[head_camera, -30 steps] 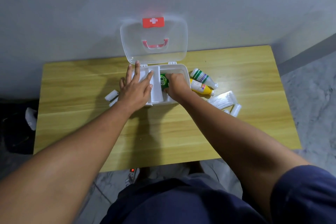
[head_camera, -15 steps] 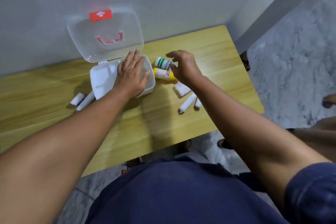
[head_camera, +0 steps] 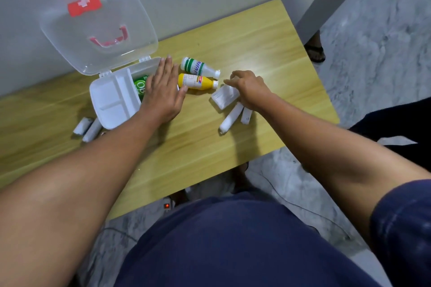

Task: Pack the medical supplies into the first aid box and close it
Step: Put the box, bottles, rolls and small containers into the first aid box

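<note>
Since a second ago the right hand (head_camera: 250, 89) has come out of the box and swung over to the supplies on the right, and the whole view has tilted that way too, so the first aid box (head_camera: 112, 100) now sits far left in the shot.

Only the head camera here. The box is open on the wooden table (head_camera: 233, 142) with its clear lid (head_camera: 98, 32) tipped back against the wall, red latch (head_camera: 84, 5) up top and red handle (head_camera: 108, 41) showing through. Inside there's a white divider tray (head_camera: 112, 102) and a green packet (head_camera: 140, 85) tucked in the right-hand section.

The left hand (head_camera: 163, 93) lies flat, fingers together and stretched out, over the right end of the box, thumb just touching the yellow bottle (head_camera: 197, 81). That bottle lies on its side just right of the box, with a white bottle with green stripes (head_camera: 199, 68) right behind it.

The right hand is loosely curled, fingers bent down and not gripping anything I can see, hovering over a flat white gauze pack (head_camera: 224, 98), fingertips near the yellow bottle's cap. Two white bandage rolls (head_camera: 231, 117) lie just in front of that pack, partly under the wrist. Two more white rolls (head_camera: 87, 127) lie off the box's near-left corner.
</note>
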